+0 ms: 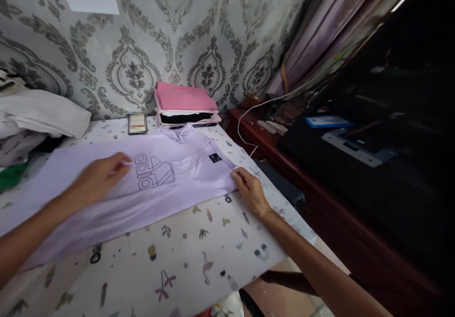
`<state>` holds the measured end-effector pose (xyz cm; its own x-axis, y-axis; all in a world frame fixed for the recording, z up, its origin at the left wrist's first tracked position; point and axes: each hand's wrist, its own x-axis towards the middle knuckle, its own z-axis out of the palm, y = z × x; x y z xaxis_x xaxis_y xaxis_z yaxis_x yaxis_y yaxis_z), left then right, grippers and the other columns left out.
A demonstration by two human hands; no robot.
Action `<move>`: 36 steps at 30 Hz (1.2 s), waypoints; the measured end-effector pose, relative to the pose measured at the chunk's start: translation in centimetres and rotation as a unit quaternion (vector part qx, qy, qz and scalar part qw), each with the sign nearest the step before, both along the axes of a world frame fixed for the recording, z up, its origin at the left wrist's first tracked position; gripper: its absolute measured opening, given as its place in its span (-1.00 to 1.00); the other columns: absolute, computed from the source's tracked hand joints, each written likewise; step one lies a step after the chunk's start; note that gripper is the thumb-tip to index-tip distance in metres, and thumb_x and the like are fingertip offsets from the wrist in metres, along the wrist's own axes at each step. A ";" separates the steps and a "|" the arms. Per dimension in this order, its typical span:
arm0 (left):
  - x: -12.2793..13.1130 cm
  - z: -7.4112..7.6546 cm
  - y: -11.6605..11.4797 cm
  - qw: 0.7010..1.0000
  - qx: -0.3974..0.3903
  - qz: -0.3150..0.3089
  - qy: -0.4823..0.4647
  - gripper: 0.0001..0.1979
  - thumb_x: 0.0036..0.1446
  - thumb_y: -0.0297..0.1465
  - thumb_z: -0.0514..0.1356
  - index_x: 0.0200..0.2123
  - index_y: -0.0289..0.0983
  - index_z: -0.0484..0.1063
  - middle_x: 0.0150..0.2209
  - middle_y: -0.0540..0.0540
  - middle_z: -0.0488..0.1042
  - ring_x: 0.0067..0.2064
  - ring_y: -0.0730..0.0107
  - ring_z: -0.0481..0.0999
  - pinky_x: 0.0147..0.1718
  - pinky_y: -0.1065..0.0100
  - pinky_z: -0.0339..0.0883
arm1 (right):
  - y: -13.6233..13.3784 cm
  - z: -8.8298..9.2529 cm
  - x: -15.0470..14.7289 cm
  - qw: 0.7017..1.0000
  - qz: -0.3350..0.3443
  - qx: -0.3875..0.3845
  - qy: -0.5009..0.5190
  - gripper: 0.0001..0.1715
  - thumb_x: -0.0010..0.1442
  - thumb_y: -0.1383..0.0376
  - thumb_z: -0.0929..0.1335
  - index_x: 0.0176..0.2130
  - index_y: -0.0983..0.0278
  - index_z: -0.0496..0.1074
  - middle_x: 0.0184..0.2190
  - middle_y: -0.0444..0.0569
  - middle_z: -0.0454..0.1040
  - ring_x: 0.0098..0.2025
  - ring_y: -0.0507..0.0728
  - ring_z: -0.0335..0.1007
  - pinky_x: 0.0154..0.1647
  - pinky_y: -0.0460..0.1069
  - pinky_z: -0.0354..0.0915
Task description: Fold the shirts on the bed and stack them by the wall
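Tablecloth [192, 255] stretches from lavender shirt [142, 201] to front edge; right hand [250, 191] clamped on shirt's edge; left hand's [101, 177] grip unclear.

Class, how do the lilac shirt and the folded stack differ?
The lilac shirt lies spread out; the folded stack is layered. The shirt covers more surface than the stack. The shirt is pale lilac; the stack shows pink, white and black. Both rest on the patterned cover.
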<state>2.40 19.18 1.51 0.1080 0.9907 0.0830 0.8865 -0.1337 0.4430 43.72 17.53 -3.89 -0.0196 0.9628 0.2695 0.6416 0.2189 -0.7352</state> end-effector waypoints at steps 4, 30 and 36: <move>12.5 -1.5 7.6 0.990 -0.057 -0.130 -0.004 -0.73 0.20 -0.20 0.04 -0.31 -0.22 0.45 -0.28 -0.10 0.58 -0.23 0.22 0.54 -0.25 0.31 0.33 | 0.1 -0.1 0.8 0.998 0.038 -0.034 0.035 -0.62 0.28 -0.03 0.28 -0.22 0.21 0.43 -0.40 -0.10 0.44 -0.36 0.12 0.32 -0.31 0.00 0.25; 17.4 -4.2 12.0 0.985 0.094 -0.119 -0.077 -0.84 0.30 -0.28 0.05 -0.17 -0.19 0.36 -0.47 0.02 0.30 -0.35 0.26 0.39 -0.30 0.32 0.16 | 0.2 0.0 2.1 0.999 0.016 -0.022 -0.030 -0.71 0.28 0.12 0.25 -0.38 0.21 0.39 -0.53 -0.14 0.32 -0.43 0.08 0.23 -0.34 -0.02 0.15; 17.5 -3.8 13.2 0.994 0.012 -0.105 0.008 -0.77 0.24 -0.21 0.06 -0.30 -0.21 0.40 -0.44 -0.05 0.40 -0.35 0.22 0.39 -0.35 0.30 0.14 | 0.3 -0.3 1.7 0.995 -0.046 -0.024 -0.082 -0.77 0.17 0.27 0.31 -0.17 0.20 0.50 -0.52 -0.16 0.36 -0.46 0.08 0.27 -0.30 -0.01 0.18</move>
